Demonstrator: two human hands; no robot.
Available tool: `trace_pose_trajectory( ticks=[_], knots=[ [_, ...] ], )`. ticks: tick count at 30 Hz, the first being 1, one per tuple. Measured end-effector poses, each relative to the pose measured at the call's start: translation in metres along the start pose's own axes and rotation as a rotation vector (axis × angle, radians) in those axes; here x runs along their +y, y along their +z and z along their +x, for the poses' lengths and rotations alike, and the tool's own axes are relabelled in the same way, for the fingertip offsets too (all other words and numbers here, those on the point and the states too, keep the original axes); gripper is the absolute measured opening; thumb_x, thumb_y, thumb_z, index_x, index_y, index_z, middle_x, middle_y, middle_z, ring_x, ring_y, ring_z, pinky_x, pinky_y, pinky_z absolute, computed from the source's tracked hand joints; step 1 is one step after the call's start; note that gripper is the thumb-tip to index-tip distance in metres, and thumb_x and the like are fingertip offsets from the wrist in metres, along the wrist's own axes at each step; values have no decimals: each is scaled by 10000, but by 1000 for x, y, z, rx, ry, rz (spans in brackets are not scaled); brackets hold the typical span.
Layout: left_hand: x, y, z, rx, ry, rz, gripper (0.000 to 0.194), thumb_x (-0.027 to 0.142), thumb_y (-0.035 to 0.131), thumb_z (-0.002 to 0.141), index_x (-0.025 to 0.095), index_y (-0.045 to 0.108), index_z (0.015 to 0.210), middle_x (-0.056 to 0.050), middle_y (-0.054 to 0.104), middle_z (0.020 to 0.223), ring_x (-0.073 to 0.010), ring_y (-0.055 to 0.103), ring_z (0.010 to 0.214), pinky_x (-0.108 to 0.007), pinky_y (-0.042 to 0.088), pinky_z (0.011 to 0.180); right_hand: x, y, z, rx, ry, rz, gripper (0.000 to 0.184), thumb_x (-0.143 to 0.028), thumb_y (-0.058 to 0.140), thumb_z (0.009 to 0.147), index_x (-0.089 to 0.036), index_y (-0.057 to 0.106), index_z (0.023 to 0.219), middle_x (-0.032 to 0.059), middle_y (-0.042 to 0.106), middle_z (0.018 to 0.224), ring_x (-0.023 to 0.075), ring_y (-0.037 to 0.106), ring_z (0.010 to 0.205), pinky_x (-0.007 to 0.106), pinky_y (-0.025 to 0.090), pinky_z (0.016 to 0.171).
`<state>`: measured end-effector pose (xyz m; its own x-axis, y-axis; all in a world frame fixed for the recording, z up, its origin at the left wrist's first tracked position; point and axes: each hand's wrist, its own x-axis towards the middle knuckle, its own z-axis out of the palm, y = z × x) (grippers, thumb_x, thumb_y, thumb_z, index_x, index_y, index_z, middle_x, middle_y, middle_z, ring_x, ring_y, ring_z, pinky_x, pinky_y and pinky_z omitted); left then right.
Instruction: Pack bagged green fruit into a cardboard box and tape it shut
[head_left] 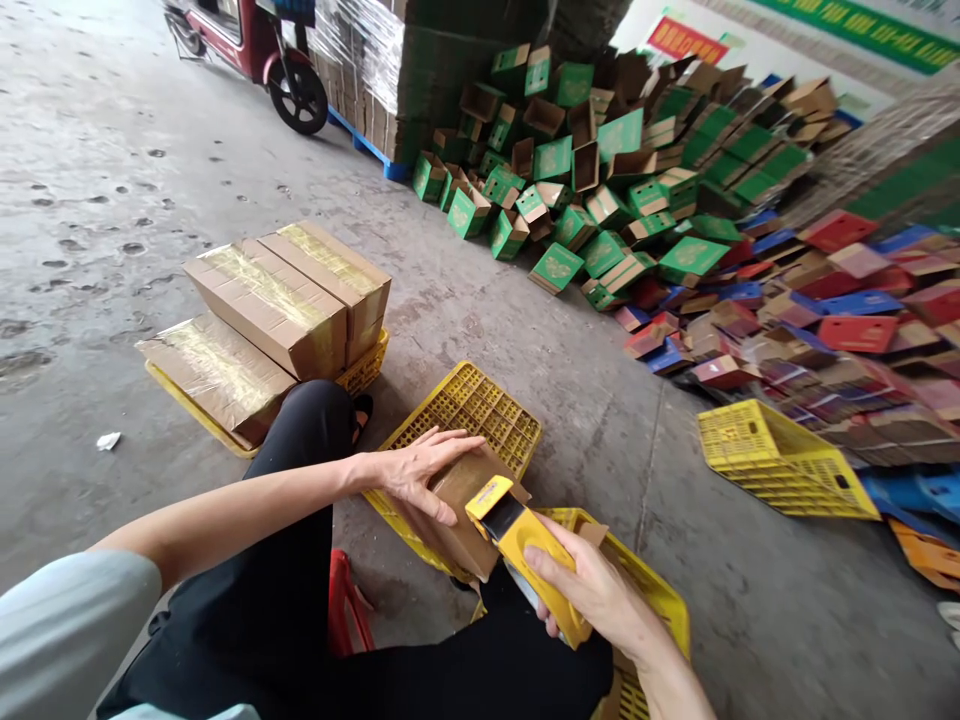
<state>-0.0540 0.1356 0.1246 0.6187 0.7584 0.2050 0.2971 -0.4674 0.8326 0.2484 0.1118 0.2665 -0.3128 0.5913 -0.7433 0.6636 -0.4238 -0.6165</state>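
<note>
Grip of right hand (592,590) round yellow tape dispenser (536,560); left hand (427,470) flat on brown carton (469,500).

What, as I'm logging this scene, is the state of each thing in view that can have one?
Left hand: open, resting on the box.
Right hand: closed around the tape gun.
Tape gun: held, against or just above the box.
Box: top closed.
Taped cartons: shut.
Green boxes: heaped, several open.
Scooter: upright.

Nothing legible — the characters on the red sign (687,42), one o'clock, and green banner (862,30), two o'clock — blurred.
</note>
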Motion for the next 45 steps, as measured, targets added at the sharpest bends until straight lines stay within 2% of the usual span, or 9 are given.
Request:
trace_pose_trajectory(
  ticks=[5, 8, 12, 17, 23, 35, 38, 42, 45],
  knots=[
    [9, -13, -5, -6, 17, 140, 1244, 812, 738, 744, 252, 157, 1691, -161, 301, 1703, -445, 114, 1601, -670, 88, 1271, -16, 7, 2, 2, -35, 1, 940, -703, 732, 811, -192, 439, 1543, -8, 698, 697, 169, 678, 537, 249, 566, 490],
    [22, -13, -10, -11, 80, 270, 1125, 743, 655, 876, 242, 73, 1699, -156, 258, 1721, -407, 91, 1613, -649, 46, 1281, -18, 6, 2, -4, -42, 21, 931, -697, 765, 782, -193, 479, 1512, -12, 696, 700, 163, 676, 543, 240, 563, 482],
    [35, 5, -17, -5, 150, 431, 880, 550, 469, 1056, 199, -23, 1696, -169, 139, 1743, -328, 81, 1625, -569, 59, 1305, -15, 6, 4, -12, -59, 28, 897, -691, 759, 795, -198, 495, 1496, -14, 698, 701, 154, 666, 531, 229, 549, 470],
    [38, 24, -20, 10, 139, 529, 1123, 751, 530, 945, 104, -13, 1686, -247, 195, 1710, -378, 147, 1609, -600, 45, 1298, -9, 7, 13, -43, -97, 31, 840, -681, 718, 841, -207, 496, 1498, -13, 707, 698, 145, 651, 517, 220, 535, 459],
    [41, 14, -20, -39, 118, 607, 1033, 732, 465, 986, 85, 63, 1684, -227, 210, 1710, -348, 153, 1613, -574, -45, 1299, -7, -1, 19, -132, -80, 42, 768, -666, 683, 886, -218, 513, 1486, -1, 711, 712, 159, 678, 561, 238, 566, 501],
    [39, 5, -24, -75, 79, 687, 1034, 685, 538, 965, 47, 125, 1667, -253, 234, 1697, -363, 169, 1608, -613, -21, 1293, 14, -9, 12, -125, -64, 70, 978, -686, 748, 817, -175, 402, 1576, 18, 733, 766, 168, 682, 554, 250, 562, 492],
    [46, 13, -24, -75, 81, 722, 1110, 695, 601, 920, 4, 135, 1654, -281, 214, 1695, -394, 135, 1608, -620, 21, 1297, 13, -6, 15, -130, -71, 53, 940, -683, 749, 822, -182, 434, 1551, 13, 731, 766, 168, 687, 573, 250, 572, 503],
    [54, 33, -15, -110, 134, 712, 1244, 721, 697, 837, -26, 119, 1646, -289, 178, 1702, -386, 125, 1611, -522, 162, 1314, 17, -3, 14, -125, -103, 51, 885, -668, 717, 862, -194, 431, 1553, 2, 730, 764, 150, 672, 561, 229, 555, 486],
    [53, 40, -8, -120, 154, 705, 1230, 712, 703, 842, -16, 125, 1648, -275, 145, 1713, -375, 142, 1611, -488, 207, 1309, 23, -2, 12, -110, -120, 81, 878, -657, 705, 876, -193, 416, 1563, 2, 728, 773, 143, 663, 551, 226, 551, 479]
  ],
)
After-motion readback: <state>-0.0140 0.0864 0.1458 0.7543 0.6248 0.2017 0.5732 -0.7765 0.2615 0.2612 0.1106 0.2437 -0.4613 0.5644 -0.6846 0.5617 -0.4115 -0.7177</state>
